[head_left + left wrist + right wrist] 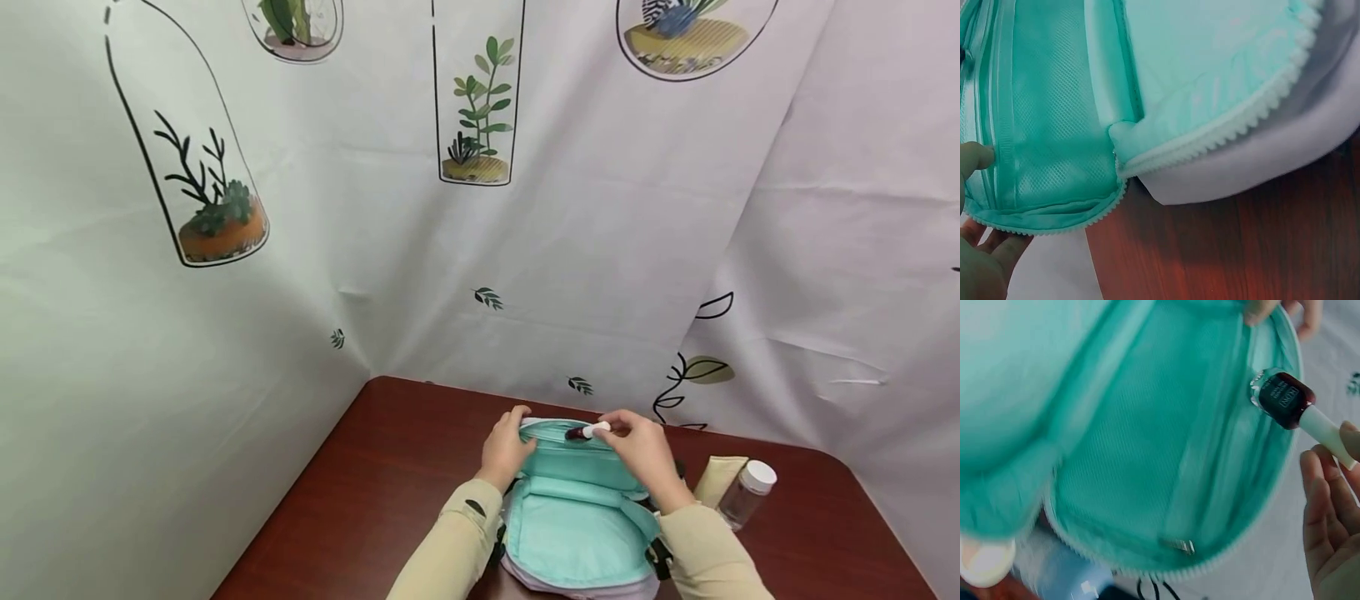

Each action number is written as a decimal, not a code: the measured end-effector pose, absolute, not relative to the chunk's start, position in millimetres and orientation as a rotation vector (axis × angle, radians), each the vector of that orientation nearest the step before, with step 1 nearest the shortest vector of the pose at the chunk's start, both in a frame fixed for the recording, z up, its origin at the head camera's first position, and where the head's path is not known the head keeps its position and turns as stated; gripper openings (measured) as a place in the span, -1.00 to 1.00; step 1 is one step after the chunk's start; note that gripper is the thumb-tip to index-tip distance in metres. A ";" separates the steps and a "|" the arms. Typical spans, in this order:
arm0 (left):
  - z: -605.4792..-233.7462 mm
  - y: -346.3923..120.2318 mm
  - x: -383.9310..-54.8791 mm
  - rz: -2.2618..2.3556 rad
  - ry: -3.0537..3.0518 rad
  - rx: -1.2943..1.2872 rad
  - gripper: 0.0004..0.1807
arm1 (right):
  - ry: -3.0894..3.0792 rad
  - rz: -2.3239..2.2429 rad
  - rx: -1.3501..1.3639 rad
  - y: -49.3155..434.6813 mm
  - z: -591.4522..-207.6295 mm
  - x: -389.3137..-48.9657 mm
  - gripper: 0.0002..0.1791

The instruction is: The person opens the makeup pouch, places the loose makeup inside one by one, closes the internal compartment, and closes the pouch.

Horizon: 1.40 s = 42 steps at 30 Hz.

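Note:
A toiletry bag (581,537) with a turquoise lining lies unzipped on the table, its lid raised toward the wall. My left hand (507,446) grips the lid's left edge, thumb inside and fingers behind, as the left wrist view shows. Between thumb and fingers my right hand (641,446) pinches the white cap of a dark red nail polish bottle (1286,399). The bottle's glass end points at the mesh pocket (1141,444) inside the lid, near its zipper. A metal zipper pull (1179,545) lies at the pocket's lower end.
Right of the bag stand a clear jar (746,493) with a white lid and a cream-coloured tube (718,479). Behind the reddish-brown table (405,442) hangs a white cloth (585,250) printed with plants.

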<state>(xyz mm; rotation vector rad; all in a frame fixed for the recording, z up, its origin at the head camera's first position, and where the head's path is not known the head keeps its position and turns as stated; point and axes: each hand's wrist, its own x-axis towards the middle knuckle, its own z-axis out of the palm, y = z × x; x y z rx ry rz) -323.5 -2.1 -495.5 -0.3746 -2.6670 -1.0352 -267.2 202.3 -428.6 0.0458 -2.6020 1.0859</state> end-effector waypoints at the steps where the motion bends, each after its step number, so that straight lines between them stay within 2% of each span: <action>1: -495.7 -2.0 -323.6 -1.056 -2.672 -0.379 -0.44 | -2.600 1.096 0.037 198.0 -432.0 -268.5 -0.77; 6: -497.6 -1.0 -325.1 -1.078 -2.671 -0.397 -0.36 | -2.595 1.106 0.029 183.8 -447.4 -271.8 -0.78; 12: -496.1 -5.2 -326.0 -1.078 -2.647 -0.424 -0.45 | -2.564 1.129 0.034 171.9 -461.7 -277.0 -0.78; 18: -494.9 -17.2 -328.0 -1.204 -2.614 -0.525 -0.65 | -2.582 1.156 -0.024 157.5 -470.3 -282.5 -0.73; 31: -498.8 -24.7 -333.2 -1.312 -2.658 -0.578 -0.59 | -2.599 0.984 0.018 121.4 -494.0 -289.9 -0.81; 36: -499.8 -24.7 -330.1 -1.343 -2.652 -0.585 -0.64 | -2.610 0.985 0.012 116.0 -502.5 -290.3 -0.86; 42: -500.4 -22.9 -329.2 -1.306 -2.618 -0.573 -0.72 | -2.610 0.970 0.052 115.4 -509.6 -290.9 -0.71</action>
